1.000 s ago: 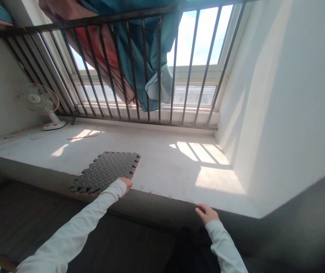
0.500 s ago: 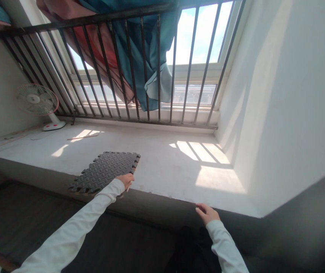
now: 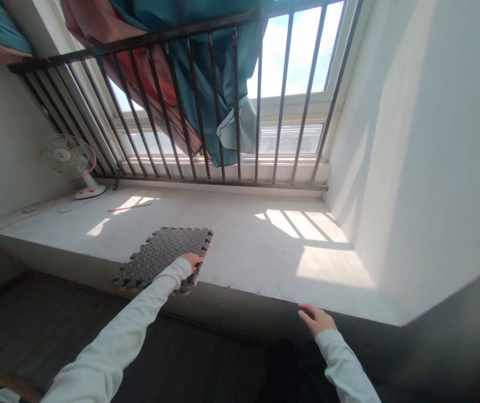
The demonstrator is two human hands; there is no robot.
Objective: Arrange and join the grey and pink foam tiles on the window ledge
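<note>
Fan [image 3: 61, 155]: left of frame, standing on the white ledge [image 3: 240, 235]; any mark on its hub too small to read.
Mat [image 3: 162, 246]: dark grey, toothed edges, left of centre on the ledge, near side jutting past the front edge.
Left hand [image 3: 192, 261]: on the mat's right edge; cannot tell if the fingers are clamped.
Curtain [image 3: 197, 73]: top centre, teal and pink, behind dark railing [image 3: 139, 40].
Right hand [image 3: 318, 321]: lower right, by the ledge's front edge, fingers curved, thumb slightly apart.
</note>
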